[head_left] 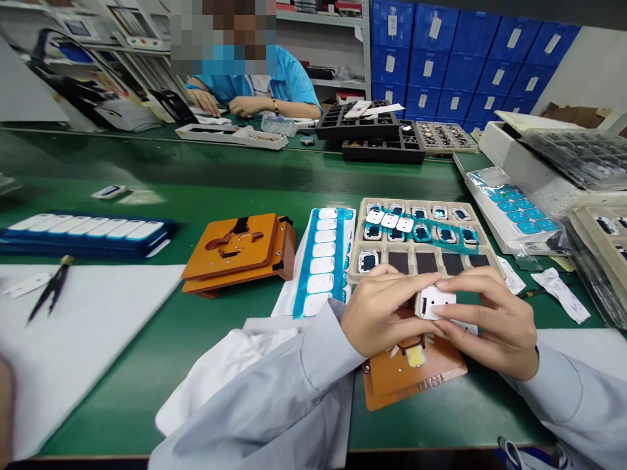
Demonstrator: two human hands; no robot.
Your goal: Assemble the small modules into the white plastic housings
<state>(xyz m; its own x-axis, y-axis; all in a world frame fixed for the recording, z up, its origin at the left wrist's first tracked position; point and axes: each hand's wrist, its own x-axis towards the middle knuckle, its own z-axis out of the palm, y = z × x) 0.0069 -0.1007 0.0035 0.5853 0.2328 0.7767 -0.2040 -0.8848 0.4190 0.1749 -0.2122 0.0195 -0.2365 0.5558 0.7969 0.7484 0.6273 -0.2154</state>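
A small white rectangular housing (437,303) with a dark slot and small holes is held up between both hands. My left hand (379,310) grips its left side, fingers closed along the top and bottom edges. From the right, my right hand (494,320) pinches the same housing, fingertips on its front and upper edge. Under the hands lies an orange fixture plate (392,388) with a yellow patch, partly hidden. Just behind stands a beige tray (355,261) of watch-like casings, some crossed by blue film; part of its front row is covered by my hands.
Left of the tray lies a blue strip (300,287) of white labels beside a white cloth (230,365). Another orange fixture (235,251) and black tweezers (49,287) are farther left. A co-worker (264,85) sits across the green bench near stacked black trays (357,124).
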